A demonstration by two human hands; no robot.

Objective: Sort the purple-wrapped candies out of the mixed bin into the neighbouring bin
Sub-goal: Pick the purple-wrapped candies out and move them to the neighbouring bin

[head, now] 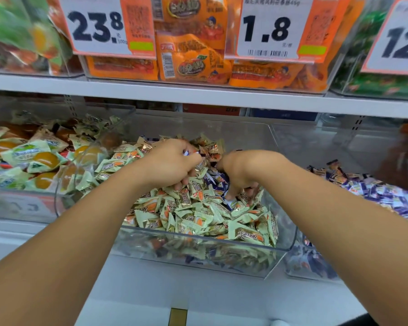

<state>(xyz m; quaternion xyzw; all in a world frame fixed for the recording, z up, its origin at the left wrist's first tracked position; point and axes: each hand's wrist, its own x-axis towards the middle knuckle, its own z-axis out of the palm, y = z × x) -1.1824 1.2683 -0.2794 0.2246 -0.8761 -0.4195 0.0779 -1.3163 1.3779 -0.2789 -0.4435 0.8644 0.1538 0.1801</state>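
Digging in the mixed bin [278, 234]: left hand [174, 161] fingers clutching purple-wrapped candies [216, 181], right hand [239, 170] fingers pinching one.

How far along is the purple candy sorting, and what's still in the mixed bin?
Done: the neighbouring bin on the right already holds a pile of purple-wrapped candies. In hand: the left hand clutches wrappers with a bit of purple showing; the right hand digs into a purple cluster in the mixed bin. Left: that cluster, plus purple wrappers visible through the front wall.
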